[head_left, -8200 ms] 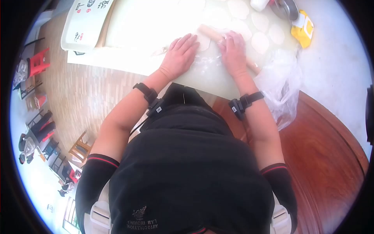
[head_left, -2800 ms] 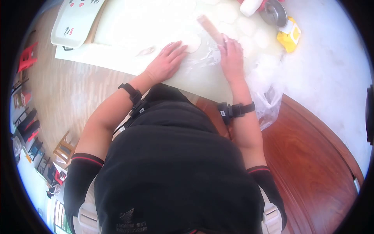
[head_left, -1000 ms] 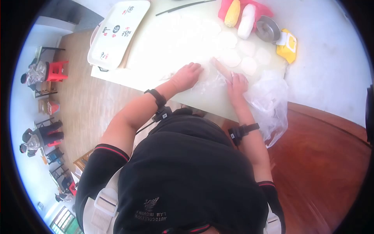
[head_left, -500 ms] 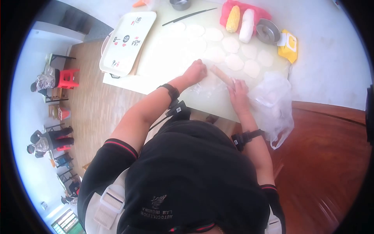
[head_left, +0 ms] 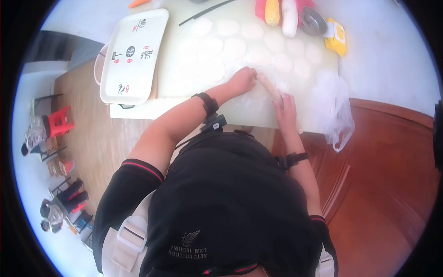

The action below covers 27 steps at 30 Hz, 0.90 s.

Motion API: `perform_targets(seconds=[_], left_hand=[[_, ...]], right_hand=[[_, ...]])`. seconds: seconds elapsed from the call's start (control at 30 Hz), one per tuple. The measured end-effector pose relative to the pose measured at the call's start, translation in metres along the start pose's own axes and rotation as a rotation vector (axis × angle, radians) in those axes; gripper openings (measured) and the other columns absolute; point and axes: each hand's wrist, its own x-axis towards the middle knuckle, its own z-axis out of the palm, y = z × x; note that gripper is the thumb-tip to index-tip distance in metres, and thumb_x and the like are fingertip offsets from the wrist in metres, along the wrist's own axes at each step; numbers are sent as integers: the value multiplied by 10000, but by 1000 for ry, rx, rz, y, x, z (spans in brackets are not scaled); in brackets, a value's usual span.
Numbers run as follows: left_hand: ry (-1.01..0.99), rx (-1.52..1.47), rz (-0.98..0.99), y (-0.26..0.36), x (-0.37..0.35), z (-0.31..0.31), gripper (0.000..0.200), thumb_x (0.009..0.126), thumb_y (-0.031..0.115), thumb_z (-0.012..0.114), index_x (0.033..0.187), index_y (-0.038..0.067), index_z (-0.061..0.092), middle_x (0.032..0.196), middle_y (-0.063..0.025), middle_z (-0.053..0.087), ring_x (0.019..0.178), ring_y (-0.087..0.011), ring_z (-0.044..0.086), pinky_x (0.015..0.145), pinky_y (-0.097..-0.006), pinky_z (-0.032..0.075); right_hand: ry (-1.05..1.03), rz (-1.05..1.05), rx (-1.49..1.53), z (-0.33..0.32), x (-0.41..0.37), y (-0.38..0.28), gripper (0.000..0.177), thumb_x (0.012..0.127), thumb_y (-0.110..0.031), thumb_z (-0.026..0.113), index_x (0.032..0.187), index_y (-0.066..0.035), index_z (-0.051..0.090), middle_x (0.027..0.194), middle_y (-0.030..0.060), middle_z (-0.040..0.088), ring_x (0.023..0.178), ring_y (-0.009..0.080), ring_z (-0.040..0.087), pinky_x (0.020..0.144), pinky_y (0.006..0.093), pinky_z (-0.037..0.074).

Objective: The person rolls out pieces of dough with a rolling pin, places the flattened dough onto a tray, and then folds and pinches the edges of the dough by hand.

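My left hand (head_left: 243, 80) is closed at the work surface, fingers bent and pinched together beside the far tip of a wooden rolling pin (head_left: 269, 87). What sits in that pinch blends into the pale surface, so I cannot make it out. My right hand (head_left: 287, 111) lies over the near part of the pin, fingers along it; the pin points away from me at a slant. Several thin, round dough wrappers (head_left: 234, 47) are spread on the floured table (head_left: 173, 85) beyond both hands. Pale flour shows around the pin.
At the left stands a white printed tray (head_left: 134, 55). A long dark stick (head_left: 206, 11) lies at the back. Corn (head_left: 272, 12), a metal bowl (head_left: 313, 21) and a yellow wipes pack (head_left: 336, 37) are back right. A plastic bag (head_left: 339, 111) hangs over the right edge.
My view has shifted, so the tray and table appear farther left and higher. My left hand has come nearer to the tip of the rolling pin. My right hand stays on the pin.
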Motion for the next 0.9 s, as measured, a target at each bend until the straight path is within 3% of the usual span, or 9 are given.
perform_targets(seconds=[0.17,0.27,0.43,0.77,0.9], left_hand=[[-54,-136,17,-17,11,-6,212,745,57,655,957,46,650,824,-127,604,806,-283,623,740,-392,510],[29,-135,88,-32,11,-7,261,744,39,642,1005,57,653,867,-120,630,798,-257,633,757,-371,526],[-113,-272,-25,-28,13,-25,303,774,48,654,1077,45,638,991,-123,673,876,-212,660,798,-339,540],[-408,-134,-156,-7,14,-36,247,838,89,665,1077,38,629,987,-86,638,882,-190,644,794,-319,544],[-458,-578,-173,25,10,-27,233,850,70,648,1077,24,622,1014,-65,584,911,-167,632,767,-290,545]], right_hand=[[72,112,-62,2,-19,-10,376,903,-142,624,1231,21,538,1115,197,546,1044,366,550,906,415,451],[129,215,-19,3,-26,-24,371,911,-153,625,1217,39,539,1099,202,544,1033,362,552,900,405,455],[169,261,-13,13,-29,-22,366,918,-174,627,1203,43,549,1090,195,547,1016,359,560,889,405,461],[187,275,-66,22,-24,-4,380,930,-222,616,1213,24,551,1090,196,552,1008,365,567,883,424,469],[190,321,-85,16,-26,5,379,926,-227,621,1210,16,554,1089,199,553,1007,371,565,881,425,471]])
